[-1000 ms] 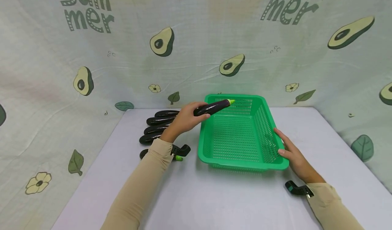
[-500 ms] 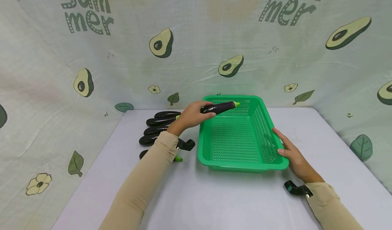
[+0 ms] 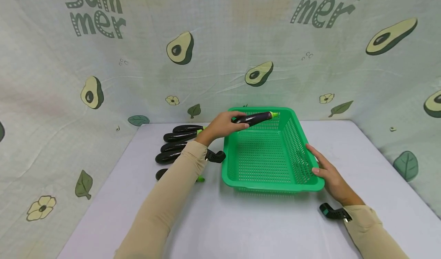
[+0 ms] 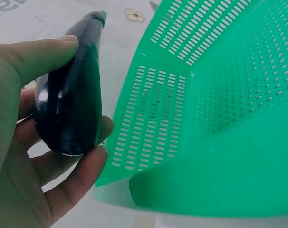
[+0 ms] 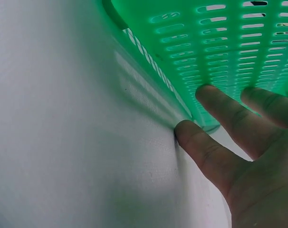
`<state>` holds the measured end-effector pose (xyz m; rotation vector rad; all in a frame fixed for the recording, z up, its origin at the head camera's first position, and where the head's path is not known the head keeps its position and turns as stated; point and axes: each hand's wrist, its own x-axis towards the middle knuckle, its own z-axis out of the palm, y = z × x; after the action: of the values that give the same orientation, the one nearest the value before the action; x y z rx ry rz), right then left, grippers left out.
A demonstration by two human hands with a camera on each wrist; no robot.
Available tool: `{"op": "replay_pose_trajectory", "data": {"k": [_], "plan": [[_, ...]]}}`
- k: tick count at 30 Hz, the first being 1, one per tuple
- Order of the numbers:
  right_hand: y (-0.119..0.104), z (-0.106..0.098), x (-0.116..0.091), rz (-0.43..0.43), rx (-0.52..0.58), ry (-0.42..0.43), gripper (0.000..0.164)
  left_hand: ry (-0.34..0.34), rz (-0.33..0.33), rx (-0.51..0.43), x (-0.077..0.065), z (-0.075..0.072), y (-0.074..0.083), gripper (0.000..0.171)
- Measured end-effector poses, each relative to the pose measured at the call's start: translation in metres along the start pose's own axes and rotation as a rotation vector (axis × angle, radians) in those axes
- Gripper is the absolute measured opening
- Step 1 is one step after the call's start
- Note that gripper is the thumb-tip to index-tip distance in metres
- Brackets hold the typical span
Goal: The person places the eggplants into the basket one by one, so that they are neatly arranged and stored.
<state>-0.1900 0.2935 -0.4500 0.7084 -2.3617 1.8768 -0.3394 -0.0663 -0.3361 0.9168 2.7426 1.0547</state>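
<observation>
My left hand [image 3: 224, 125] grips a dark purple eggplant [image 3: 255, 118] with a green stem, fingers and thumb wrapped round its rounded end. In the left wrist view, the same eggplant [image 4: 70, 99] is beside the wall of a green plastic basket [image 4: 148, 114]. Seen from the head, it overlaps the back left of the basket [image 3: 265, 187], its stem pointing right. My right hand [image 3: 332, 178] holds the basket's right side, thumb over the rim. Its outer fingers [image 5: 225, 109] press against the slotted outer wall in the right wrist view.
Several eggplants [image 3: 179, 136] lie in a column on the white table [image 3: 241, 228], left of the basket and partly hidden behind my left arm. A printed cloth [image 3: 213, 40] with avocados hangs behind the table. Each wrist carries a black strapped device [image 3: 334, 213].
My left hand has moved right with the eggplant, bringing it further over the basket's back left part. The right hand and the basket stay almost where they were.
</observation>
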Motion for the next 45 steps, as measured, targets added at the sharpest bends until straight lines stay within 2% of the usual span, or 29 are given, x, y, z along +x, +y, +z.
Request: {"op": "replay_pose_trajectory", "data": {"k": [6,14,23,36,45], "plan": [[0.000,0.000,-0.001,0.000,0.010,-0.016,0.066,-0.011,-0.001,-0.022,0.010,0.004,0.000,0.054],[0.000,-0.002,-0.001,0.002,-0.029,-0.015,0.066,-0.033,0.008,-0.050,0.020,0.009,0.002,0.053],[0.002,-0.004,-0.002,0.012,-0.026,-0.031,0.065,-0.060,-0.023,-0.029,0.026,0.011,0.002,0.053],[0.003,-0.005,-0.001,-0.001,-0.013,-0.032,0.065,-0.110,-0.057,-0.109,0.041,0.019,-0.004,0.051],[0.002,-0.004,-0.002,0.012,-0.017,-0.027,0.064,-0.137,-0.093,-0.116,0.051,0.026,-0.009,0.052]]}}
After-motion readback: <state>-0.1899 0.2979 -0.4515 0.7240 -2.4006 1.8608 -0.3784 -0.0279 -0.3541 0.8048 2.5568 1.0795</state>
